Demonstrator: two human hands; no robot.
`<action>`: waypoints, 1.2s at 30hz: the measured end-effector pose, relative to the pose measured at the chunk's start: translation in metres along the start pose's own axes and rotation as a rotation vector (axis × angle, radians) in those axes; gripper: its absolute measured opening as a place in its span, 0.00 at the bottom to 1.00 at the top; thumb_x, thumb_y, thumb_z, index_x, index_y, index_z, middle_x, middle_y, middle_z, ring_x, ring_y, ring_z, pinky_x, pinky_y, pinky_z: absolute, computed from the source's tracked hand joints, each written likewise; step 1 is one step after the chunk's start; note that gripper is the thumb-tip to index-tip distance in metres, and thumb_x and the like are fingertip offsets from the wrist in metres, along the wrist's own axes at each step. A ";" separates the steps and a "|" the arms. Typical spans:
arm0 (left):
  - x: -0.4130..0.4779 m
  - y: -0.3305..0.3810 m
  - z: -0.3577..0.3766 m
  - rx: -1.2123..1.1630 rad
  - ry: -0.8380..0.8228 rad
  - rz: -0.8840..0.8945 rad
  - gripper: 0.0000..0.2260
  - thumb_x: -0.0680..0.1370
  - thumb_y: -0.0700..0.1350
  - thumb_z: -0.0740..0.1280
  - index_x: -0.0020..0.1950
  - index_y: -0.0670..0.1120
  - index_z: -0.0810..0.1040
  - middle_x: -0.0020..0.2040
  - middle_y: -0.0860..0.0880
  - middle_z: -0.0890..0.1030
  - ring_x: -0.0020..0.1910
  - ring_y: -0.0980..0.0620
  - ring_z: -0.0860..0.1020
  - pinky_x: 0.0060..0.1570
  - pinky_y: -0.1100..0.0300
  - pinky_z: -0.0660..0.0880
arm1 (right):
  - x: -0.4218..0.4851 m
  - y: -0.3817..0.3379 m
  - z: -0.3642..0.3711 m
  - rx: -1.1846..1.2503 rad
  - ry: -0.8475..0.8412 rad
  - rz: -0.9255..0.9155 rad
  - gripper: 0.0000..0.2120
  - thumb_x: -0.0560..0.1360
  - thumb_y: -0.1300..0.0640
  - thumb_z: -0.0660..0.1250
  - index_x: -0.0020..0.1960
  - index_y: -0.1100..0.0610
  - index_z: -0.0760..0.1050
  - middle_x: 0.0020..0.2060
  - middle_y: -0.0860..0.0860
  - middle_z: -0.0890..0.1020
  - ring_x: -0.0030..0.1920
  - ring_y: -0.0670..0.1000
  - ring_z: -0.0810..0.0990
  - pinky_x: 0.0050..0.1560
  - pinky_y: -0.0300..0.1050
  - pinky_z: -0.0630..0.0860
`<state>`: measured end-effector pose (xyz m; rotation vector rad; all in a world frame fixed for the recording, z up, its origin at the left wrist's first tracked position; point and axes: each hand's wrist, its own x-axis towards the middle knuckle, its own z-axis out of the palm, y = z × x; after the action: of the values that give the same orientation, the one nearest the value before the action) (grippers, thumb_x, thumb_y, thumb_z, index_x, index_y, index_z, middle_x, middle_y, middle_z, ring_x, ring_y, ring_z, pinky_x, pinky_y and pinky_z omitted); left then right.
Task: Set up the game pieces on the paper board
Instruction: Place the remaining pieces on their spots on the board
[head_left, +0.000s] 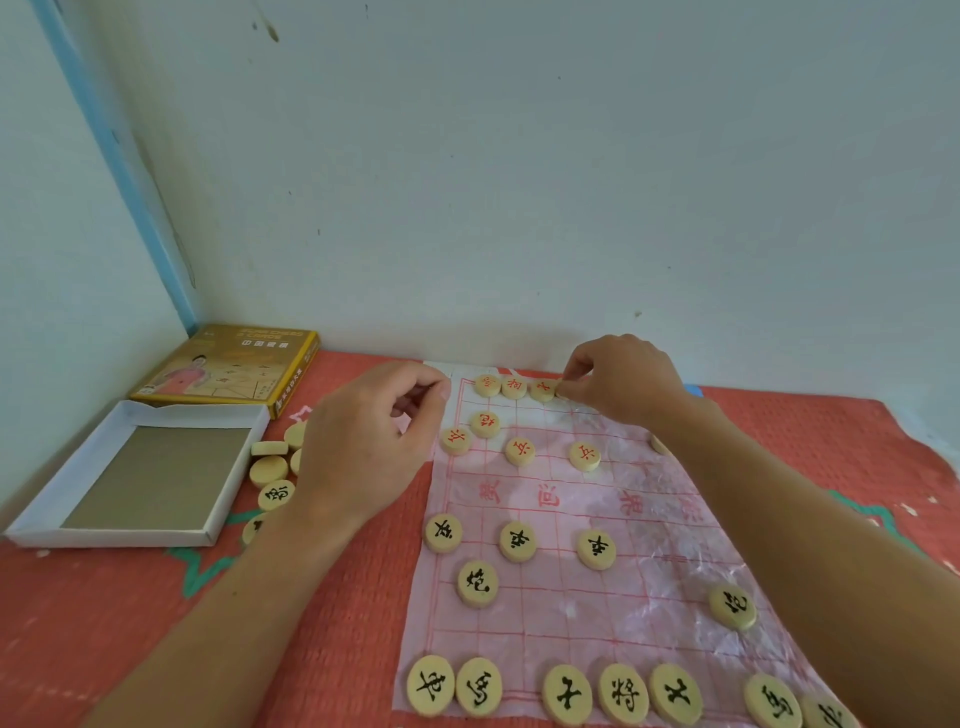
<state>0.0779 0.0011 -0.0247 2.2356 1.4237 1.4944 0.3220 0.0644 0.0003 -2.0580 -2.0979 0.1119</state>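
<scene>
Now the right hand (623, 382) reaches across the thin pink-gridded paper board (561, 613) to its far row. Its fingers are bunched downward, pinching a pale round wooden piece (562, 391) that sits on the row just beside the third red-lettered disc (542, 389). The left hand (363, 436) hovers at the board's far left edge with fingers curled inward; whether they hold anything cannot be told.
</scene>
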 end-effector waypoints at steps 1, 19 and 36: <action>0.000 0.000 0.000 0.000 0.001 -0.002 0.05 0.76 0.47 0.66 0.45 0.49 0.81 0.39 0.58 0.81 0.38 0.59 0.79 0.38 0.57 0.78 | 0.000 0.000 0.000 -0.003 -0.003 -0.002 0.06 0.74 0.46 0.68 0.45 0.47 0.80 0.45 0.45 0.83 0.45 0.49 0.79 0.43 0.42 0.70; 0.011 -0.010 -0.022 0.073 0.043 -0.207 0.04 0.76 0.47 0.68 0.47 0.55 0.81 0.39 0.60 0.81 0.40 0.61 0.78 0.41 0.62 0.76 | -0.016 -0.032 -0.026 0.332 0.089 -0.084 0.05 0.74 0.47 0.67 0.41 0.46 0.79 0.35 0.38 0.79 0.33 0.44 0.79 0.41 0.43 0.76; -0.028 -0.030 -0.112 0.487 -0.441 -0.346 0.19 0.70 0.59 0.65 0.59 0.59 0.78 0.58 0.59 0.78 0.61 0.54 0.73 0.61 0.56 0.68 | -0.045 -0.158 0.028 0.285 -0.291 -0.597 0.10 0.72 0.44 0.71 0.51 0.46 0.79 0.47 0.42 0.82 0.46 0.43 0.78 0.50 0.44 0.76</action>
<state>-0.0295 -0.0456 -0.0017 2.1932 2.0213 0.5451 0.1617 0.0173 -0.0006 -1.2550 -2.5892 0.6035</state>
